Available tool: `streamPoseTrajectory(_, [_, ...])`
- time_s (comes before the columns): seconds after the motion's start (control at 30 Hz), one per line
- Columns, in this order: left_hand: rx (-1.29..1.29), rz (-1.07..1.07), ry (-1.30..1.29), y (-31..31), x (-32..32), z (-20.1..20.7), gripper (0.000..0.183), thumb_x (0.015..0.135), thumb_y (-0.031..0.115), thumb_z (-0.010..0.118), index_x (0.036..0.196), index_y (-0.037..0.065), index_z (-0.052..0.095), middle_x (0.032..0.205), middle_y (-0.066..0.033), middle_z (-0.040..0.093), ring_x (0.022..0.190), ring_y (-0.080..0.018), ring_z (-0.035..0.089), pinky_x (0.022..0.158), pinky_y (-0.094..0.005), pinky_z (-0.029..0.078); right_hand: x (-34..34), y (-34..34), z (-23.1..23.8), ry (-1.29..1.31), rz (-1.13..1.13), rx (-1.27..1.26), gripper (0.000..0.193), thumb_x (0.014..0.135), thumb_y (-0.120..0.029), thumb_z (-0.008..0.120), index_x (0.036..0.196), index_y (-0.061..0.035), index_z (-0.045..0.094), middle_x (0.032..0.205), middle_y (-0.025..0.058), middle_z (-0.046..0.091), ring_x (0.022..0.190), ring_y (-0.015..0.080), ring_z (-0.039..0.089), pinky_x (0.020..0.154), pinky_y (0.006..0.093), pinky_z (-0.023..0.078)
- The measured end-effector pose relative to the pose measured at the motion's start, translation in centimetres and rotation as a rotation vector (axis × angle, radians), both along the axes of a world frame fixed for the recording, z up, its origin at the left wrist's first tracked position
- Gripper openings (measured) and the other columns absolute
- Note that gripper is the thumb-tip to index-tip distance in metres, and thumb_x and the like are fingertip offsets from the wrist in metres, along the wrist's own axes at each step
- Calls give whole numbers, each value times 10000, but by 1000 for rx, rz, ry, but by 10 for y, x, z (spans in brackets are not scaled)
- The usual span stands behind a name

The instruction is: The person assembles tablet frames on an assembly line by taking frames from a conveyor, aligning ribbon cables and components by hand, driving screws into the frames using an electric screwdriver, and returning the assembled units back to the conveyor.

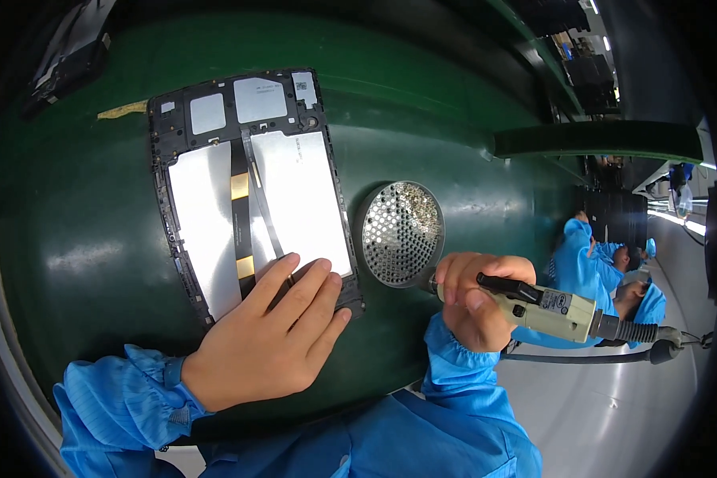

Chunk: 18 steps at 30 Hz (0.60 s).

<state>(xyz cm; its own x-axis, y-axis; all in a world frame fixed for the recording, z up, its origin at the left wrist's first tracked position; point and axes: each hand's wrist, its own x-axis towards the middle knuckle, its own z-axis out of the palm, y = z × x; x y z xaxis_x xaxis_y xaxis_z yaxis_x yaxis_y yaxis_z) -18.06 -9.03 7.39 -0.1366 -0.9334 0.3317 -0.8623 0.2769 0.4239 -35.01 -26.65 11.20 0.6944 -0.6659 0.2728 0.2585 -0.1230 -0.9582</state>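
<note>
An opened tablet chassis (307,199) with a black frame and silver plates lies on the green work surface (95,191). Dark ribbon cables (240,227) with gold patches run down its middle. Across the chassis's near edge rests my left hand (271,342), fingers stretched out over the plates and cables. My right hand (482,307) is wrapped round a beige electric screwdriver (558,312) with a black lever. The tool's front end points left, close to the near rim of a round perforated screw tray (390,247). Small screws are gathered at the tray's far side. The screwdriver's tip is hard to see.
A yellowish strip (123,111) lies beside the chassis's far left corner. Another dark device (68,60) sits at the far left. A green raised bar (597,142) stands at right. The screwdriver's cable (653,350) trails right. People in blue workwear (577,259) are beyond.
</note>
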Motion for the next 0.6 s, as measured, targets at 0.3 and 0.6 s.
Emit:
streamPoseTrajectory(0.3, [39,-3,48,-2,2,5,238,777,103,637,1004,69,698,1123,-192,622,1139,-332,550,997,-500,401,0,-1,-2,2,-5,4,304,744,45,541,1038,-18,495,659,132,540,561,198,539,627,387,487])
streamPoseTrajectory(0.6, [-8,14,37,0,-1,-2,246,747,87,633,983,48,690,1111,-201,615,1119,-340,553,993,-509,396,1,0,-4,-8,13,-20,298,761,39,570,1043,-21,494,670,123,543,565,198,537,635,381,484])
